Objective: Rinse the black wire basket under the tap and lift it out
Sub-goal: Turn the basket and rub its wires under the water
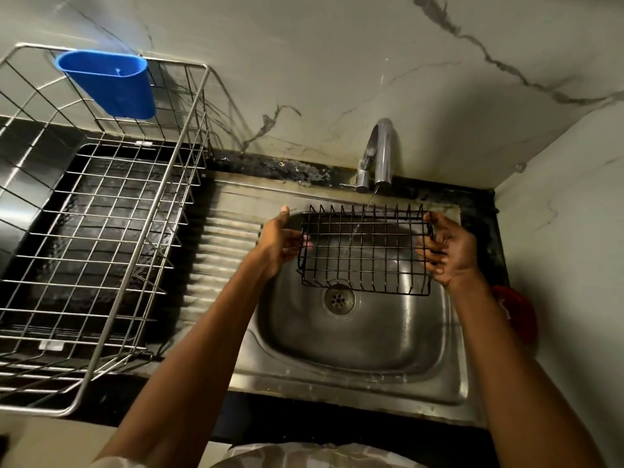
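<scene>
Over a steel sink set in a dark tabletop against marbled walls, both hands, left hand and right hand, hold fingers clamped on the black wire basket beneath the running tap, beside a steel dish rack.

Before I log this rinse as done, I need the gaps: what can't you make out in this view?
- Head view: the red object right of the sink is half hidden by the right forearm; its identity is unclear.
- Left hand: fingertips hidden behind the black wire basket.
- Water stream: too thin to judge where it lands.
- Dish rack: cut off at the left edge.
</scene>
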